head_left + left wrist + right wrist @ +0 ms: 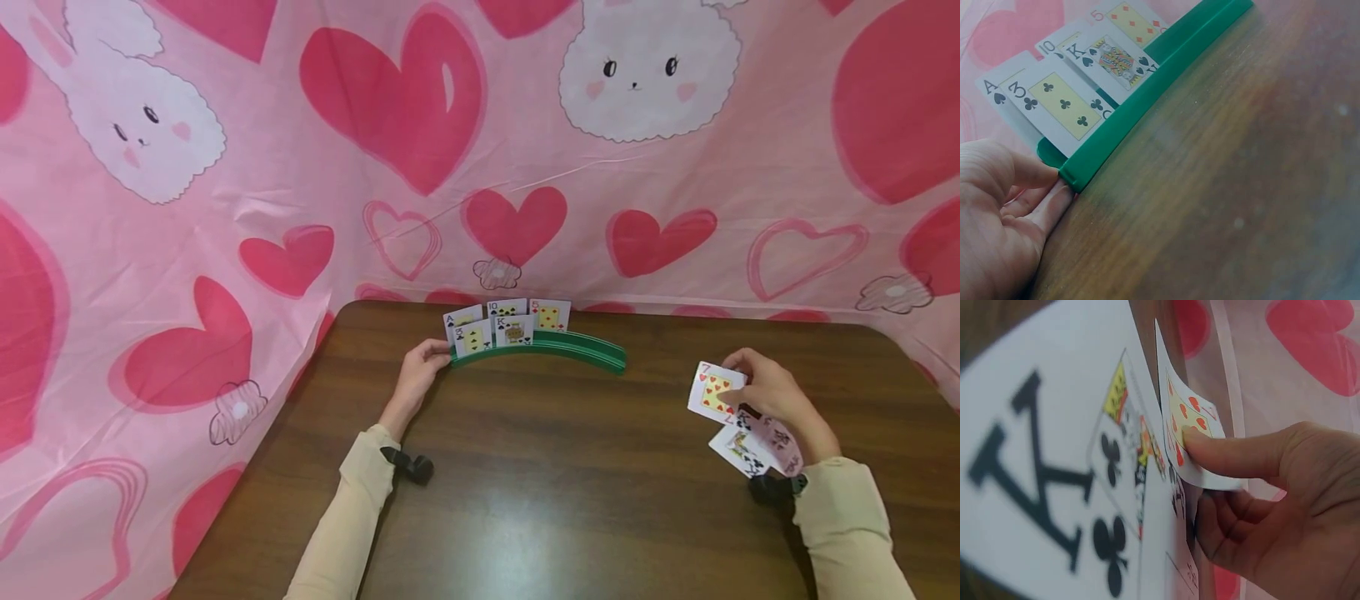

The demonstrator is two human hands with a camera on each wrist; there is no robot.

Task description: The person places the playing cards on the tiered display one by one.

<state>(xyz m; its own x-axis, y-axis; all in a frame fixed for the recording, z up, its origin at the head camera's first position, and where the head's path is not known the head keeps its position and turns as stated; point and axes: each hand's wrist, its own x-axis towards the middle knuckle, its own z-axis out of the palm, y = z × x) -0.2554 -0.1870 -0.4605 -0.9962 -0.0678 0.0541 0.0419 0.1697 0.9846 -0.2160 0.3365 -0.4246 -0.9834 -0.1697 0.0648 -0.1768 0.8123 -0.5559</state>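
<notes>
My left hand [415, 379] grips the left end of a curved green card holder [581, 348], thumb and fingertips at its corner in the left wrist view. Upright in the holder stand the ace of spades [999, 94], three of clubs [1047, 109], ten [506, 307], king of spades [1107, 59] and five of diamonds [551, 314]. Off to the right, my right hand [776, 392] pinches the seven of hearts [707, 385], thumb on its face and fingers behind. Below that hand lie a king of clubs [738, 448] and other cards, partly covered by the hand and wrist.
A brown wooden table [540, 483] carries everything. Pink cloth [420, 242] with hearts and rabbits hangs along its back and left edges. The right half of the holder bears no cards. Black wrist cameras sit on both cuffs.
</notes>
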